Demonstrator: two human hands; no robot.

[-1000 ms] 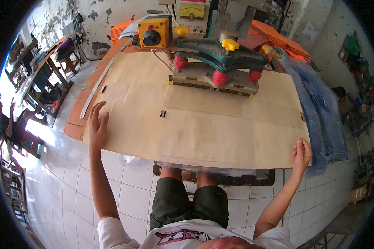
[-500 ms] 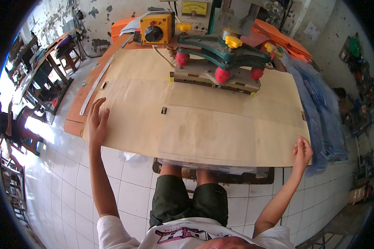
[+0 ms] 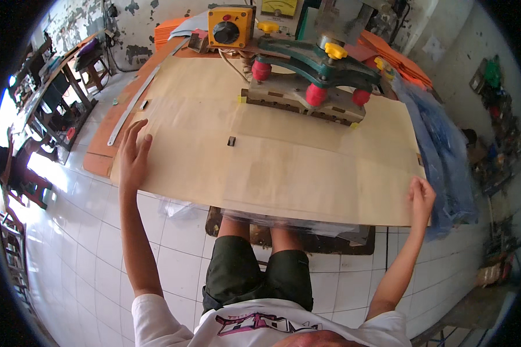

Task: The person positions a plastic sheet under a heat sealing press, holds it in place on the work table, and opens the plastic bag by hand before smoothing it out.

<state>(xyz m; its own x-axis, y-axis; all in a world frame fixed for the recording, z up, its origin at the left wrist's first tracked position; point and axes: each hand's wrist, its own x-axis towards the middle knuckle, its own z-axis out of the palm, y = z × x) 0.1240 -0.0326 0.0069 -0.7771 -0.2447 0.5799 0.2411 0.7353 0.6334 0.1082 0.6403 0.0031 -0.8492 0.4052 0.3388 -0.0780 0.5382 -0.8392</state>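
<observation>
A wide cream-coloured board lies across the worktable in front of me. A clear plastic sheet appears to lie over its middle and hang past the near edge. My left hand is at the board's left near edge, open, thumb and fingers apart. At the right near corner my right hand has its fingers curled together; whatever they may hold is hidden. Beyond the sheet, a press head with green arms, red knobs and yellow wing knobs sits low over the board.
A metal ruler lies along the table's left side. Behind it stands a yellow control box with a black dial. Small dark blocks sit on the board. Blue plastic sheeting drapes off the right side; orange sheets are stacked behind.
The whole view has shifted slightly, so the board and press sit higher in it. My right hand's fingers look more tightly curled. My left hand keeps its place at the board's edge.
</observation>
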